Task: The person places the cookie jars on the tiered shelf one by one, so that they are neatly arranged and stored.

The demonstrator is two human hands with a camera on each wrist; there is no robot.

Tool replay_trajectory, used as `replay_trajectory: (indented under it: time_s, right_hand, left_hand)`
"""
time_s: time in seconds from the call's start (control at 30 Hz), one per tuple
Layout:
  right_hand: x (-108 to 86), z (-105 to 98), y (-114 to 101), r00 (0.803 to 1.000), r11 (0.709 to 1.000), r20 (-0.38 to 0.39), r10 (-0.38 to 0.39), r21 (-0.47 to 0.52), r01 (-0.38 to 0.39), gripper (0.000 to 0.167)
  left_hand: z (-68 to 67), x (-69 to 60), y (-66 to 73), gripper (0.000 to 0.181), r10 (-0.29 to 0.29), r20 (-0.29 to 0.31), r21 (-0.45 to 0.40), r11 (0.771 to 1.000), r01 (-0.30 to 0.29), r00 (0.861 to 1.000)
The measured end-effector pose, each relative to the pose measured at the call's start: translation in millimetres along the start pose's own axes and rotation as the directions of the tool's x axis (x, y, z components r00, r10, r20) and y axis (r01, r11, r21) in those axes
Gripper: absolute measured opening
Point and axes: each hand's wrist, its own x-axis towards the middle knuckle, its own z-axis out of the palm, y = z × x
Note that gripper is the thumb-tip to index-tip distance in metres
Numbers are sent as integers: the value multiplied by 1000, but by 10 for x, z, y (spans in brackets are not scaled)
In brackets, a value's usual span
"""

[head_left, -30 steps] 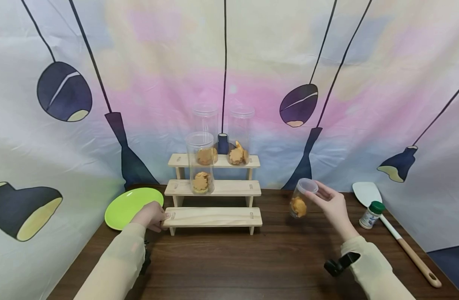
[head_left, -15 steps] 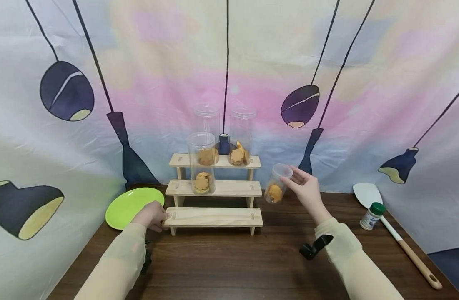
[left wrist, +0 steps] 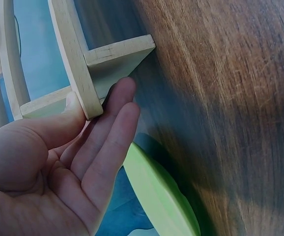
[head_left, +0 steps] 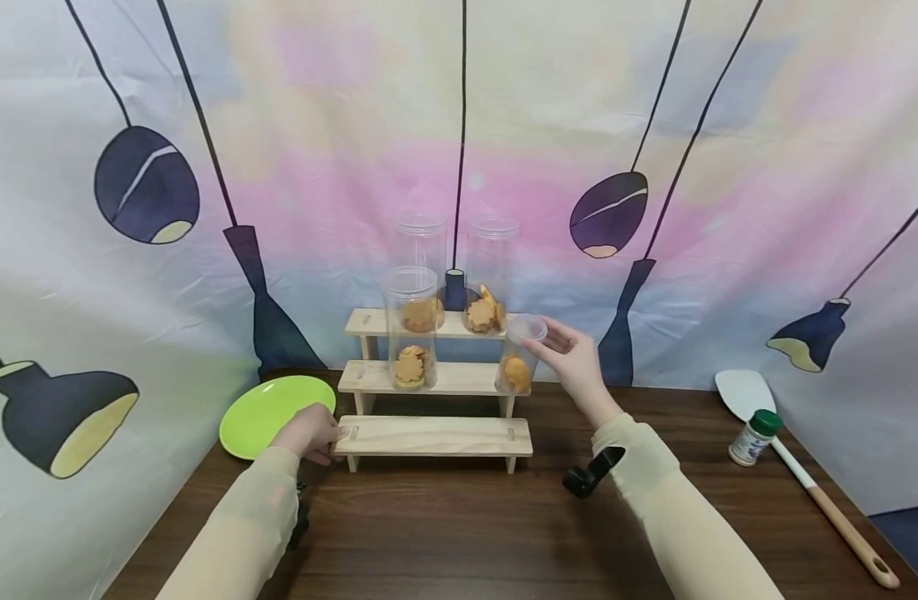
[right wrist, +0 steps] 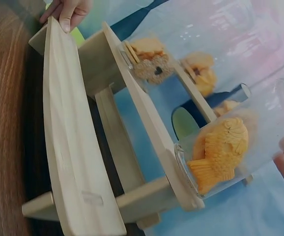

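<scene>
My left hand (head_left: 306, 433) grips the left end of the lowest step of a three-step wooden rack (head_left: 436, 435). In the left wrist view its thumb lies on top of the board and the fingers reach underneath. With my right hand (head_left: 571, 358) I hold a clear jar (head_left: 520, 354) near its lid, slightly tilted. A fish-shaped cookie (right wrist: 222, 152) shows inside it, and the jar's base is at the right end of the middle step. Another cookie jar (head_left: 410, 329) stands at the left of that step. Two more jars, a left one (head_left: 419, 250) and a right one (head_left: 493, 267), occupy the top step.
A green plate (head_left: 267, 408) lies to the left of the rack, beside my left hand. Over on the right, a spatula (head_left: 834, 508) with a wooden handle lies behind a green-capped shaker bottle (head_left: 754, 437). A printed cloth (head_left: 338, 167) hangs behind the dark table (head_left: 428, 533).
My right hand has carried the jar leftward from the right of the rack to the right end of the middle step. The left hand keeps its grip on the rack.
</scene>
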Motion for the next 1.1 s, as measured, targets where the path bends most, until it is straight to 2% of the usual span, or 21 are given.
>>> replay_trajectory:
  time_s: [0.13, 0.3, 0.6, 0.77, 1.1]
  right_hand:
    - [116, 114, 122, 1000, 999, 5, -17, 47, 17, 52]
    - [236, 234, 218, 999, 997, -5, -49, 57, 49, 53]
    - [282, 387, 229, 998, 997, 29, -53, 60, 51, 55]
    - [287, 428, 240, 999, 997, 36, -36, 73, 33, 55]
    - [305, 437, 293, 999, 999, 29, -30, 16, 30, 56]
  left_hand:
    - [4, -1, -4, 24, -2, -5, -2, 1000, 2, 1000]
    - [6, -20, -5, 24, -6, -12, -11, 1000, 6, 1000]
    - [23, -9, -20, 23, -8, -19, -15, 1000, 7, 1000]
    - [35, 9, -24, 23, -28, -17, -15, 999, 28, 999]
    - [35, 24, -29, 23, -37, -21, -8, 999, 37, 999]
